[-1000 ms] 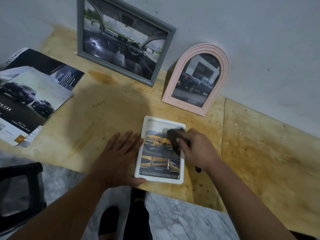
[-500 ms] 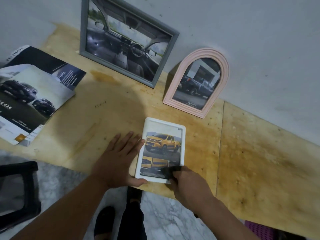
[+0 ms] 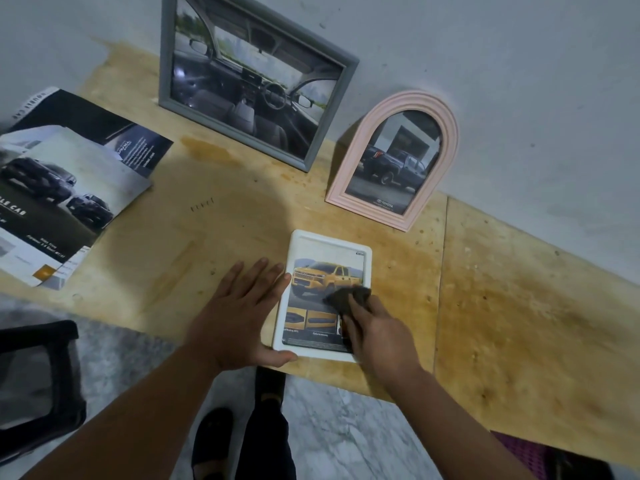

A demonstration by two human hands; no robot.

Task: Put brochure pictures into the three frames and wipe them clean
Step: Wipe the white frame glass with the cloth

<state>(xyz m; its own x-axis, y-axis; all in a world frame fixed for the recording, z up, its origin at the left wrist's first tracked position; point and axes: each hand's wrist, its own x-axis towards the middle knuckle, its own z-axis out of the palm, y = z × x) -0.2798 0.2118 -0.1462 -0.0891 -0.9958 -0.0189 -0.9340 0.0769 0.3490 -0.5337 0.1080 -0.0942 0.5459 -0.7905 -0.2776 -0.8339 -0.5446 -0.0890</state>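
Left hand (image 3: 239, 317) flat, fingers spread, bracing white frame (image 3: 297, 247); right hand (image 3: 375, 329) grips dark cloth (image 3: 348, 296) on glass — overlap strokes, light pressure, reach corners.

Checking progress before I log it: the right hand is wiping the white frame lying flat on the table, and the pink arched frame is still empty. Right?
Not quite. The head view shows the pink frame already holds a truck picture. The rest stands: the right hand wipes the flat white frame with a dark cloth.
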